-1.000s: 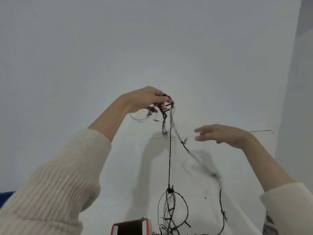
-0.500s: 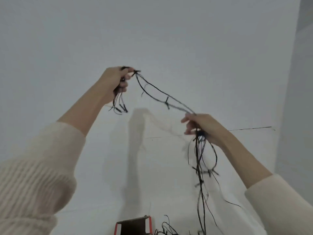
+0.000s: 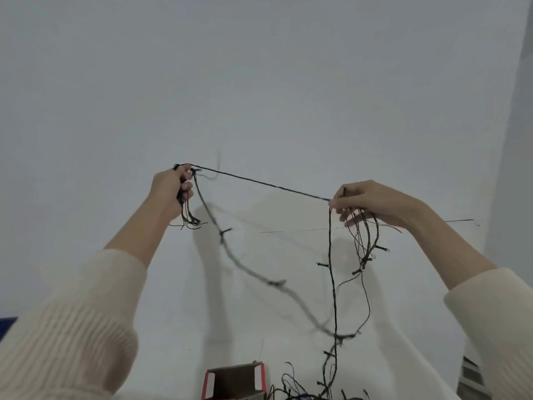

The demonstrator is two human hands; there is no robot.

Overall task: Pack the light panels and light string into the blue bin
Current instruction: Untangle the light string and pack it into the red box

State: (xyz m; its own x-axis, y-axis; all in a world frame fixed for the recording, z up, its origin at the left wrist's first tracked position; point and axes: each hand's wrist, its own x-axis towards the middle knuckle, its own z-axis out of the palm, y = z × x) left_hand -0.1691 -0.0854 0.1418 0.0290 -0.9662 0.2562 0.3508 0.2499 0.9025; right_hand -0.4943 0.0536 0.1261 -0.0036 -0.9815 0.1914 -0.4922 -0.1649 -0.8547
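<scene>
Both hands were held up before a pale wall point(image 3: 259, 67). The left hand point(image 3: 172, 192) was curled tight around a bunch of the black light string point(image 3: 261, 183), short loops dangling below its fist. The right hand point(image 3: 375, 202) pinched the string between thumb and forefinger, its other fingers loosely bent with several strands draped over them. 1 stretch ran taut between the 2 hands; another sagged from the left hand down toward the hanging strands. The rest hung down to a tangle at the bottom edge of the view, just beside an open red-edged box point(image 3: 235, 381).
</scene>
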